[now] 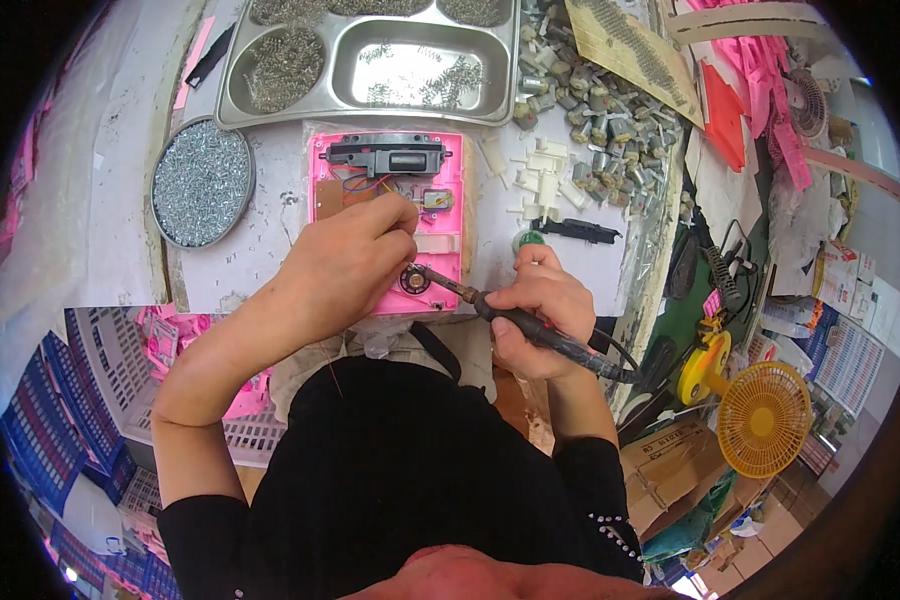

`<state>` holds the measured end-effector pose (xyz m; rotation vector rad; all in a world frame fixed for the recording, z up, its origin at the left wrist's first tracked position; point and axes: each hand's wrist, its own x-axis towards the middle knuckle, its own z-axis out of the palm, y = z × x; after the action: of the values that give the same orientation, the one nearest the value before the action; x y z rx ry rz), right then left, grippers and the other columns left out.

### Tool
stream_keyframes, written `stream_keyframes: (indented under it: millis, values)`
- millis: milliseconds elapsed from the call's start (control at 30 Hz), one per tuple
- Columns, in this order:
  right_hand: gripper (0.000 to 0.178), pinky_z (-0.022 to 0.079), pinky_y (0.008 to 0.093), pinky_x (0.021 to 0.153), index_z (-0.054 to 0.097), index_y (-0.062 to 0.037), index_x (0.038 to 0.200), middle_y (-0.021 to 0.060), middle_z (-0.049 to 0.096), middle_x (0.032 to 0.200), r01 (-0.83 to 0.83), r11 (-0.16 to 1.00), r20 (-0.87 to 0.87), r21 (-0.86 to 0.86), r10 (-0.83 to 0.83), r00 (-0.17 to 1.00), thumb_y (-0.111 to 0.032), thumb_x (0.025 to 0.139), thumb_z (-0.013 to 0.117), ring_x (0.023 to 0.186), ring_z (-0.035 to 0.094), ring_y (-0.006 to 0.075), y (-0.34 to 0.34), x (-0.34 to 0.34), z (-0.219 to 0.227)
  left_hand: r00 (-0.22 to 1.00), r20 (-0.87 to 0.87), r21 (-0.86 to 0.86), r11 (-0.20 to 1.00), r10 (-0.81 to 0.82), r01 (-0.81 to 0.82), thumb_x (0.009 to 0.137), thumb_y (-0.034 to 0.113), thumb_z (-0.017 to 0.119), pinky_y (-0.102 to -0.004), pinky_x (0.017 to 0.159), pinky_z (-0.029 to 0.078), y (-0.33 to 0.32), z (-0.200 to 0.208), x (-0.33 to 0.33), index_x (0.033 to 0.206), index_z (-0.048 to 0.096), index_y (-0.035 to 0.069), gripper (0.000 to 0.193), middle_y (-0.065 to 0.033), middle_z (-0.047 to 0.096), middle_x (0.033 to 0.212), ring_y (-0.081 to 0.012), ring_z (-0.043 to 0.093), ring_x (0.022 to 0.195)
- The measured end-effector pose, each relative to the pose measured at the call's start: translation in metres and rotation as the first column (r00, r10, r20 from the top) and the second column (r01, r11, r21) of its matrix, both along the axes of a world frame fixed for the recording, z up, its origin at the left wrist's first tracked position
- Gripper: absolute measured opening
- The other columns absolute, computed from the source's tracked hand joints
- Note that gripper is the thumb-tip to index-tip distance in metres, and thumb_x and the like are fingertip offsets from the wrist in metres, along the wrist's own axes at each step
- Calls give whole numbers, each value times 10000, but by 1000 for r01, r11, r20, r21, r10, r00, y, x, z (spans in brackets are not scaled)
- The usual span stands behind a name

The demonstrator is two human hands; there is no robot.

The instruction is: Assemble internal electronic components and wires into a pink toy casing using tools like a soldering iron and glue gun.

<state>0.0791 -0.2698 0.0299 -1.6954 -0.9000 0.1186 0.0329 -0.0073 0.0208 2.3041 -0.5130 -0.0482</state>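
A pink plastic housing lies in front of me with a black plastic box-shaped part, a small metal motor and thin coloured wires in it. Near its close edge sits a round black speaker-like disc. My right hand grips a soldering iron, whose tip reaches the disc's upper edge. Above the disc, my left hand is pinched; its fingertips hide what they hold. A thin reddish wire hangs below that hand. Just beyond my right fingers is a small green round piece.
A steel compartment tray of small springs stands at the back. Left is a round dish of screws. To the right lie white plastic parts, a black strip part and many small motors. A yellow fan stands lower right.
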Motion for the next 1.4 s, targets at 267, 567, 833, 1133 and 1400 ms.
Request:
stream_keyframes:
  millis: [267, 567, 833, 1133, 1400]
  values:
    - [221, 461, 397, 721, 705, -40, 901, 33, 541, 613, -13, 1000, 28, -21, 14, 1000, -36, 681, 728, 523, 484, 248, 3, 0, 0, 1000, 8, 7, 1000, 3, -3, 789, 25, 759, -397, 755, 556, 1, 0, 0, 933, 643, 50, 187, -92, 614, 1051, -296, 666, 951]
    - [199, 482, 416, 765, 708, -40, 906, 46, 602, 643, 43, 999, 47, -15, -42, 998, -57, 712, 744, 529, 503, 239, -9, 3, 4, 1000, -15, 17, 1000, 11, -11, 798, 38, 756, -403, 765, 558, 1, 1, -1, 921, 676, 55, 147, -85, 627, 1056, -297, 670, 955]
    - [211, 488, 430, 780, 703, -42, 919, 43, 589, 637, 61, 998, 55, -15, -60, 997, -65, 715, 748, 528, 494, 236, -16, 3, 7, 1000, -23, 11, 1000, -15, 15, 798, 37, 756, -403, 780, 560, 3, 5, 0, 962, 705, 61, 173, -94, 636, 1080, -301, 673, 969]
    - [204, 492, 432, 782, 697, -38, 922, 37, 561, 621, 72, 997, 63, 0, -72, 995, -71, 726, 743, 529, 488, 230, -16, 4, 7, 999, 49, -116, 993, -10, 16, 796, 33, 777, -395, 724, 560, 5, -5, -1, 974, 714, 61, 191, -86, 671, 982, -299, 692, 885]
    - [188, 496, 428, 804, 700, -29, 926, 33, 546, 611, 132, 991, 81, 23, -133, 988, -89, 752, 736, 532, 493, 221, -20, 6, 7, 995, 99, -136, 990, -8, 22, 798, 32, 773, -403, 678, 553, 5, -14, 4, 1021, 673, 73, 247, -80, 677, 940, -300, 689, 840]
